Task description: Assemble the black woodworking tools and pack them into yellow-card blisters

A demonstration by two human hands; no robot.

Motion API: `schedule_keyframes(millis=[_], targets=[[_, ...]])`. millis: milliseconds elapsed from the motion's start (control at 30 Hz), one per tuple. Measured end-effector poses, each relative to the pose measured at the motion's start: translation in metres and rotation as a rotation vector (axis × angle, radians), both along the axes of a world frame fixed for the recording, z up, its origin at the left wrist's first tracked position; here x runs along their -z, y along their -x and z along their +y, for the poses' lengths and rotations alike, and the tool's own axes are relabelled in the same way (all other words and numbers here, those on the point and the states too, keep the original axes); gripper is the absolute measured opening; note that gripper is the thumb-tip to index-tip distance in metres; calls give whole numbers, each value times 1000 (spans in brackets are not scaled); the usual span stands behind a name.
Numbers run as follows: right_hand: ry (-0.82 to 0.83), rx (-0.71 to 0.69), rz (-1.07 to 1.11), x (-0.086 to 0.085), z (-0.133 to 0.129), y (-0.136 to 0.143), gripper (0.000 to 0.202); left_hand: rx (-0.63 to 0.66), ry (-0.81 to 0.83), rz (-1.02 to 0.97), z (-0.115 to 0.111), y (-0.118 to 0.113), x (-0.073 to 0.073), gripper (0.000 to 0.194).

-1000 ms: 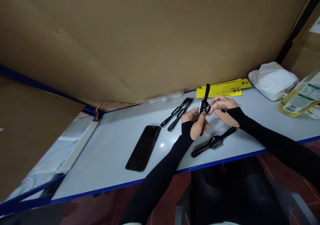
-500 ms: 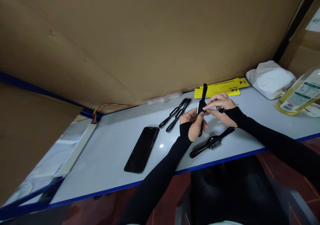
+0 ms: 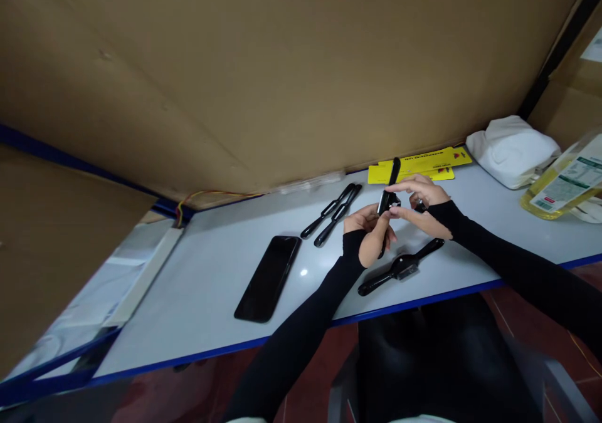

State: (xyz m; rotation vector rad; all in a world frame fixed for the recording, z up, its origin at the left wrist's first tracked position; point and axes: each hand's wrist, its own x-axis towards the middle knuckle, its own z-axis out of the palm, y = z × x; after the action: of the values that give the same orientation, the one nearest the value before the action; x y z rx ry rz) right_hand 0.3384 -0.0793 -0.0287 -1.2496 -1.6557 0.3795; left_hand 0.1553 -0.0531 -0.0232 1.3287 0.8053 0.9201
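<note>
A black spokeshave (image 3: 394, 171) is held upright over the table, its far handle pointing at the back wall. My left hand (image 3: 369, 234) is closed round its near handle and lower middle. At the middle, the thumb and index finger of my right hand (image 3: 427, 202) press on the blade area; the small parts there are too small to make out. Under my hands lies another spokeshave (image 3: 405, 264) with its blade part fitted. To the left, two black spokeshave bodies (image 3: 328, 211) rest side by side, with open gaps in their middles.
A black phone (image 3: 268, 279) lies on the grey tabletop (image 3: 188, 297) at left. Yellow printed cards (image 3: 435, 160) lie by the cardboard wall. On the right are a white bundle (image 3: 510, 150) and a bottle of yellow liquid (image 3: 562, 182). The table has a blue front edge.
My right index finger has straightened and moved up along the spokeshave, apart from the thumb. The held spokeshave has shifted slightly right and leans a little more.
</note>
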Motion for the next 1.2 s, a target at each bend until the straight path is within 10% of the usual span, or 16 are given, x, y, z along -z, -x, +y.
schedule_keyframes(millis=[1200], targets=[[-72, 105, -11, -5, -7, 4, 34, -11, -5, -43, 2, 5, -4, 44]])
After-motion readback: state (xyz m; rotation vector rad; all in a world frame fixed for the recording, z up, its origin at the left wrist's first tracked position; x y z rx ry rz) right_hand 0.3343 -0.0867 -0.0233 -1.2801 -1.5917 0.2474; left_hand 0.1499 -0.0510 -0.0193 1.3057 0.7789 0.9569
